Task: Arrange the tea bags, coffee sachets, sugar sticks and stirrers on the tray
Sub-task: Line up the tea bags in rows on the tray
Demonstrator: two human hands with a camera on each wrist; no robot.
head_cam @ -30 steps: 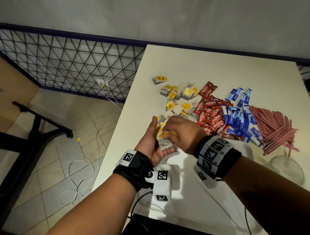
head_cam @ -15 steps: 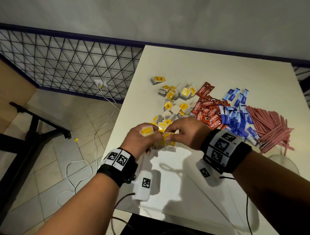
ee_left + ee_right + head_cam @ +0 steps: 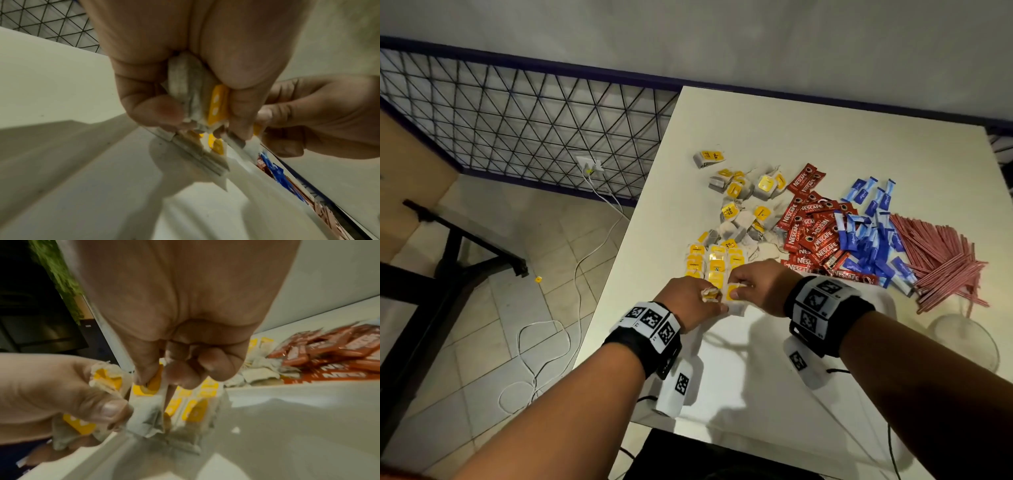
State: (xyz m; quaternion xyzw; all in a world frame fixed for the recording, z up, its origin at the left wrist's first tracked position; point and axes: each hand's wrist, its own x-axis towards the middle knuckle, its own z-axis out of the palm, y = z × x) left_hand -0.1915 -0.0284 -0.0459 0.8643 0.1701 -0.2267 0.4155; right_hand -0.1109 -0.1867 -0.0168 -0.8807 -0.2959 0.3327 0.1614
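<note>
Your left hand [image 3: 690, 303] grips a bunch of tea bags [image 3: 191, 91], fingers curled round them. Your right hand [image 3: 758, 286] pinches one tea bag [image 3: 147, 404] by its yellow tag, just beside the left, over the tray's [image 3: 774, 370] far left corner. Loose bags [image 3: 736, 202], coffee sachets [image 3: 813, 233], sugar sticks [image 3: 869, 236] and stirrers [image 3: 941, 260] lie on the table [image 3: 791, 130] beyond
</note>
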